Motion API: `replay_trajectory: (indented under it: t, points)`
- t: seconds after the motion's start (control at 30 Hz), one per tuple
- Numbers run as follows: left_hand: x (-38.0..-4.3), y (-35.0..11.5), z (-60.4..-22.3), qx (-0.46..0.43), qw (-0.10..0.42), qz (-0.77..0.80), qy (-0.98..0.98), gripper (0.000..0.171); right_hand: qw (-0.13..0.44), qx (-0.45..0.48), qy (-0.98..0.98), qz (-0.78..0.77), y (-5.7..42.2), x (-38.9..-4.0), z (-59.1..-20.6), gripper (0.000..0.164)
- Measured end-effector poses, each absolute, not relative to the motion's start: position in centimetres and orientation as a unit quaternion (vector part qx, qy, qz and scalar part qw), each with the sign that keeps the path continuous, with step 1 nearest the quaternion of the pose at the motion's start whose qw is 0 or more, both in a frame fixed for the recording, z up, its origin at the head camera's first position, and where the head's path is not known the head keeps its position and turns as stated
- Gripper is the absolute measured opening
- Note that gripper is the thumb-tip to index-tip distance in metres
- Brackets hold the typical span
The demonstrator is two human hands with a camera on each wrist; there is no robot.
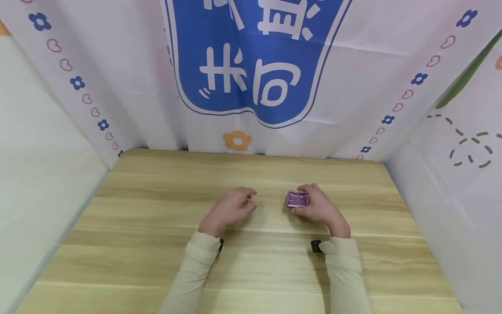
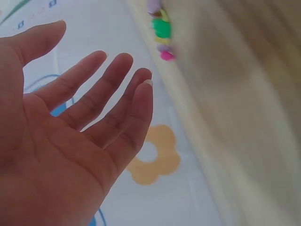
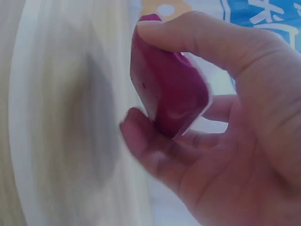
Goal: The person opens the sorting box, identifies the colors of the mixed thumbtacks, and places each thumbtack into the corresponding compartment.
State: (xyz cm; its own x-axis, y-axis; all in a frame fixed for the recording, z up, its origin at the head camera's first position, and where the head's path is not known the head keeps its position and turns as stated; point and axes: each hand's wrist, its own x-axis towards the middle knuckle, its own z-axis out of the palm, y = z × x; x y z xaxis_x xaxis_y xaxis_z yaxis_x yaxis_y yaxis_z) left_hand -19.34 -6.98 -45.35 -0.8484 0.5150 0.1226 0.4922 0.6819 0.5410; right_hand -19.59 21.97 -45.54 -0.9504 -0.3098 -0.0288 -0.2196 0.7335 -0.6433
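A small purple plastic box (image 1: pixel 297 199), rectangular and open on top, is in my right hand (image 1: pixel 317 206). Thumb and fingers grip it from opposite sides; the right wrist view shows the magenta walls of the box (image 3: pixel 176 87) tilted between them. To the left, my left hand (image 1: pixel 231 208) hovers over the table with loosely bent fingers spread apart, and its palm (image 2: pixel 61 150) bears nothing. Small bright beads (image 2: pixel 162 29) in green, yellow, purple and pink show past the fingertips in the left wrist view. In the head view the left fingers mostly hide a tiny yellowish piece (image 1: pixel 247 202).
Both hands are over a light wood-grain table (image 1: pixel 157 261). Behind its far edge hangs a white curtain (image 1: pixel 353 87) with a blue printed panel and an orange flower. Pale walls (image 1: pixel 39 152) flank the table. Small black devices (image 1: pixel 316 246) sit at the wrists.
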Motion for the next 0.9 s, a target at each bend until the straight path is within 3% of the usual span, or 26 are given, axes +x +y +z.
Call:
replay_trajectory:
  t: [0.3,0.53,0.9]
  points:
    - [-18.7,-4.7,-44.4,0.327,0.017,0.266,0.907,0.049,0.05,-0.203,0.904,-0.373,19.9,-18.4,-44.0,0.078]
    - [-18.5,-4.7,-44.0,0.341,0.033,0.297,0.892,0.059,0.099,-0.236,0.854,-0.452,17.7,-17.6,-42.0,0.076]
    - [-18.9,-4.6,-44.2,0.389,0.033,0.328,0.86,0.048,0.134,-0.243,0.832,-0.48,16.7,-16.9,-40.3,0.066]
